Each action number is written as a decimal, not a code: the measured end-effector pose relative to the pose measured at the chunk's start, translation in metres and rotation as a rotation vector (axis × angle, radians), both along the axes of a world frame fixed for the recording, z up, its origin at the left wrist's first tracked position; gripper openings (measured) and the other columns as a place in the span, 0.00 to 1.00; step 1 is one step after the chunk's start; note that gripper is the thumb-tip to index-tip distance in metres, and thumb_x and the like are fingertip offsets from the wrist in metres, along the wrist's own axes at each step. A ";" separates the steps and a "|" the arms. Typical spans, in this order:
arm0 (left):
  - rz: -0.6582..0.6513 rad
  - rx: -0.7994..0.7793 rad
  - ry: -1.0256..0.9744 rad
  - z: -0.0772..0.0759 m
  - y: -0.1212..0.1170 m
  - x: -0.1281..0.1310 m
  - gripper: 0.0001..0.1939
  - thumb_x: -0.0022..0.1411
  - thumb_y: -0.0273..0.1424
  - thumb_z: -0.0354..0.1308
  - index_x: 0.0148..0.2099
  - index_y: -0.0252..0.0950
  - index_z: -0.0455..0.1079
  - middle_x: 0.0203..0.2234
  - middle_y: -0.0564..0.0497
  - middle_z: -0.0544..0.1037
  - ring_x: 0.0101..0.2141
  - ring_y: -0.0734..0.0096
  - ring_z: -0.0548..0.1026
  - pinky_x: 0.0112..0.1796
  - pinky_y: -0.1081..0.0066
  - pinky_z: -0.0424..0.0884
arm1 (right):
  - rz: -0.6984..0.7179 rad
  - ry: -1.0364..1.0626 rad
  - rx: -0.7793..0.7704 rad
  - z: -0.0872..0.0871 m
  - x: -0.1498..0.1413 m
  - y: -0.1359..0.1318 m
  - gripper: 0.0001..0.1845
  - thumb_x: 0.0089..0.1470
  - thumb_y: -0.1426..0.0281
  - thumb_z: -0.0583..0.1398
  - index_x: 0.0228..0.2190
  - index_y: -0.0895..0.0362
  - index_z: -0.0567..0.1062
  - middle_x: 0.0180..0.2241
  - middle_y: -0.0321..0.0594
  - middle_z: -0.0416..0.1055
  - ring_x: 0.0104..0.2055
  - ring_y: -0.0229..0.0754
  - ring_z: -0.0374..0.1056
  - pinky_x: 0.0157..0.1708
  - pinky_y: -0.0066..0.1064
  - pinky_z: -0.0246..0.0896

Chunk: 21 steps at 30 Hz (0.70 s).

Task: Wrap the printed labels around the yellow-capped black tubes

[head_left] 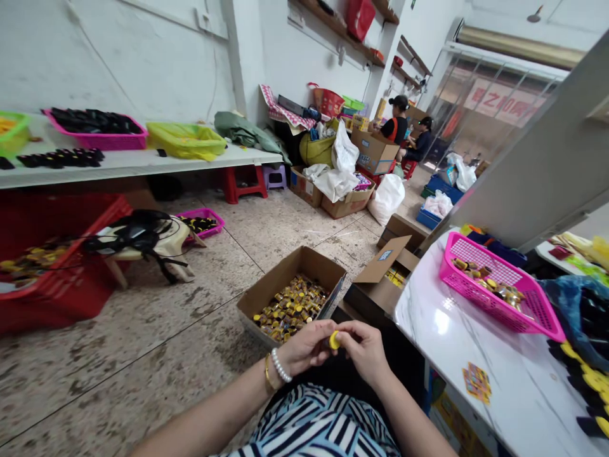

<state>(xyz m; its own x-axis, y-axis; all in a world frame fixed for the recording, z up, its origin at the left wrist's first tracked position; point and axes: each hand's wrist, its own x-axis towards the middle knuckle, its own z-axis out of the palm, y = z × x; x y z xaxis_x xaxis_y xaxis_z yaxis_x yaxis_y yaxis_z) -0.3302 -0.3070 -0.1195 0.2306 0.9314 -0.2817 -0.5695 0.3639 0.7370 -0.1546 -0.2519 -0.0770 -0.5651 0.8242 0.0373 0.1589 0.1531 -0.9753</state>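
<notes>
Grip: left hand (304,348) and right hand (364,353) closed together at the fingertips, pinching a small yellow cap (334,340); part of it is hidden by the fingers.
Held item: yellow face visible, held over the lap, above a striped top (318,425).
Wrist, left: pearl bracelet (280,365) beside a gold bangle (266,374).
Nearest stock: open cardboard box (280,285) just ahead of the hands, holding a heap of small yellow-and-black pieces (290,308).
Next to it: second cardboard box (375,273), flaps open, some yellow packaging inside.
Right side: white marble-top table (523,406), with a pink plastic basket (495,285) of small gold-and-yellow pieces and a small printed sheet (477,383) on it.
Right edge: black-and-yellow items (587,381) at the table's edge.
Left side: red crate (47,254) on the floor, a stool with black straps on it (143,231), and a magenta tray (200,222).
Back wall: long white table (143,162) with a pink basket of black items (95,130) and a yellow-green bag (185,139).
Far end: two co-workers (404,127) seated among cartons and bags.
</notes>
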 end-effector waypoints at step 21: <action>0.130 0.022 -0.309 0.076 0.065 0.007 0.23 0.70 0.49 0.61 0.37 0.31 0.71 0.26 0.48 0.77 0.18 0.82 0.66 0.18 0.80 0.58 | -0.318 0.247 0.051 0.105 0.032 0.026 0.20 0.60 0.53 0.67 0.44 0.56 0.81 0.24 0.33 0.70 0.20 0.32 0.64 0.17 0.24 0.59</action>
<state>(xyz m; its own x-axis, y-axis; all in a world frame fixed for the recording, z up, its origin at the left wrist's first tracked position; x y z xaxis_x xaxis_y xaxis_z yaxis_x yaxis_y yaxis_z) -0.3237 -0.2425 -0.0431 0.1813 0.9636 -0.1966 -0.8078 0.2599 0.5291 -0.1222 -0.2256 0.0285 -0.2514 0.9499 0.1857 -0.0318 0.1837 -0.9825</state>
